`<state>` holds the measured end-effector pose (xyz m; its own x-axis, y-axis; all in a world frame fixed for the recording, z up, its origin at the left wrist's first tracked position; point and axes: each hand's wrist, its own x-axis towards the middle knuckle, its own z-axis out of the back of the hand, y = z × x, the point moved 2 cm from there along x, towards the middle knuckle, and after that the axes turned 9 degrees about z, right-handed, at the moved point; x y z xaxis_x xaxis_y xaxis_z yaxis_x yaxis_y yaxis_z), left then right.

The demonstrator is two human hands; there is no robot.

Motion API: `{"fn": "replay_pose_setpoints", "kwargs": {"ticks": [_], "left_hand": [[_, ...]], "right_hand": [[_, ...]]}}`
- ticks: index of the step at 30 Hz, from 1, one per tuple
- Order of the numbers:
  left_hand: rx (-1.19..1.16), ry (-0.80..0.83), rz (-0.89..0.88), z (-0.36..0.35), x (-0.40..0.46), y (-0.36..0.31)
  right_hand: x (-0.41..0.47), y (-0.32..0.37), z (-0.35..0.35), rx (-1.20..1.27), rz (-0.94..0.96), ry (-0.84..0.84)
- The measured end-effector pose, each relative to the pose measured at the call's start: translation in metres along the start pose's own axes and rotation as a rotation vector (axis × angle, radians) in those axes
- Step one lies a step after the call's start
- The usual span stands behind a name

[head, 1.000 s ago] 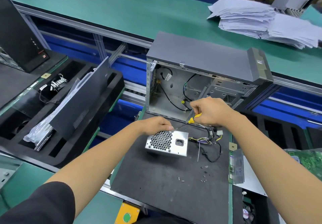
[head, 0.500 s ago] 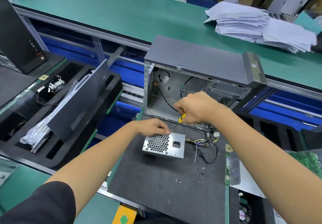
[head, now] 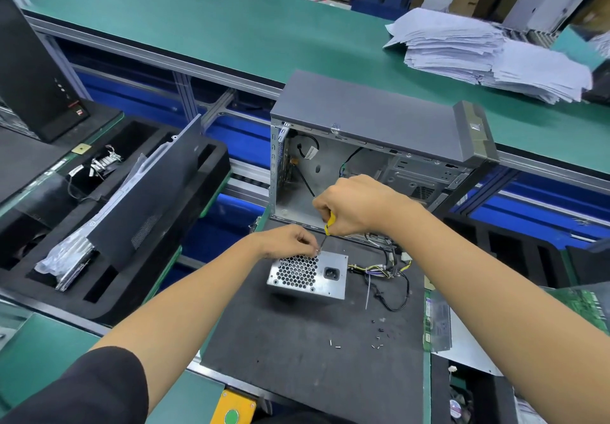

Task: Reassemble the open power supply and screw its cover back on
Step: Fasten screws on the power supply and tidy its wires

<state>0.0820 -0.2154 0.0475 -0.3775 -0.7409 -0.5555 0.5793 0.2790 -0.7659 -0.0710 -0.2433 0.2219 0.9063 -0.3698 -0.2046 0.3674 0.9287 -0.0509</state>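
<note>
The boxy silver sheet-metal power supply (head: 308, 275) sits on the black foam mat (head: 297, 351) on the worktop, right in front of the open grey computer case (head: 373, 146). Left hand (head: 290, 242) rests on its top edge, fingers pinched together at what's probably a screw. Right hand (head: 356, 205) is curled round the yellow-handled screwdriver (head: 326, 228). The box looks rigid and fairly hefty, probably with sharp edges, so grab it by the flat sides, not the loose wire bundle (head: 386, 271).

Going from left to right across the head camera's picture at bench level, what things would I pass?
Black foam tray → power supply → bundle of wires → loose screws → green circuit board.
</note>
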Motion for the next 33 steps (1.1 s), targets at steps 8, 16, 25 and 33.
{"fn": "replay_pose_setpoints", "kwargs": {"ticks": [8, 16, 25, 33], "left_hand": [[0.005, -0.026, 0.025, -0.001, -0.002, -0.002], [-0.025, -0.036, -0.001, -0.003, -0.005, -0.007], [-0.074, 0.002, -0.031, -0.002, -0.01, -0.008], [-0.126, 0.093, -0.047, 0.008, -0.022, -0.013]], "right_hand": [[-0.004, -0.002, 0.002, 0.078, -0.021, 0.012], [-0.003, 0.003, 0.001, 0.094, 0.0, 0.033], [0.009, 0.007, 0.009, -0.04, 0.008, 0.039], [0.008, 0.017, 0.013, -0.149, 0.119, 0.056]]}}
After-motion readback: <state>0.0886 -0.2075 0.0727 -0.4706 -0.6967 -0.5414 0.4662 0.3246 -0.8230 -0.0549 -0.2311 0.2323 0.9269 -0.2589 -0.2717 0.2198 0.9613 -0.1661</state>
